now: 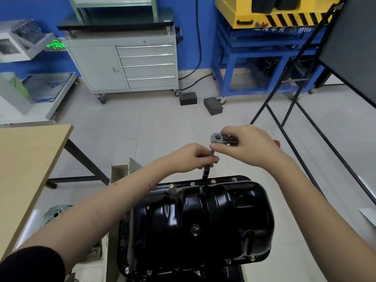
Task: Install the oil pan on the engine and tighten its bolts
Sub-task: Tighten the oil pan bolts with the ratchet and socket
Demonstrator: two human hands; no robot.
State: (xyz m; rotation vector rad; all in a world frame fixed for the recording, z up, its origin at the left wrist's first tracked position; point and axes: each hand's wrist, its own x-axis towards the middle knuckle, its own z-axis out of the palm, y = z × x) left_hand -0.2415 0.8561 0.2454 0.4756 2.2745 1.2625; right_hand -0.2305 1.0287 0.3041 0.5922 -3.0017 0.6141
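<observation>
A: Where is the oil pan [203, 218] now, compared with the hands?

B: It lies below both hands and closer to the person, already placed on the engine. Its long axis runs from the far side toward the person, with a small lean to the left. Along its far edge I see a row of bolts [213, 181], just under the hands.

A: And what do the hands hold?

B: The left hand [190, 157] has its fingers curled around the extension bar [207, 169], near the middle of it. The right hand [247, 148] is above and a little to the right; its thumb and fingers pinch the ratchet [218, 138] at the head. The handle is hidden under the palm, so I cannot tell how it lies.

A: Which way does the bar point?

B: It goes down from the ratchet head and slightly left, toward the far edge of the pan. Its lower end reaches the flange between two visible bolts; whether a socket sits on a bolt there, I cannot see clearly.

A: Which hand is nearer to this bolt?

B: The left one, because it is lower on the bar. I think it steadies the bar, and the right hand will do the turning. The bar should stay in line with the bolt, otherwise the socket may slip.
</observation>
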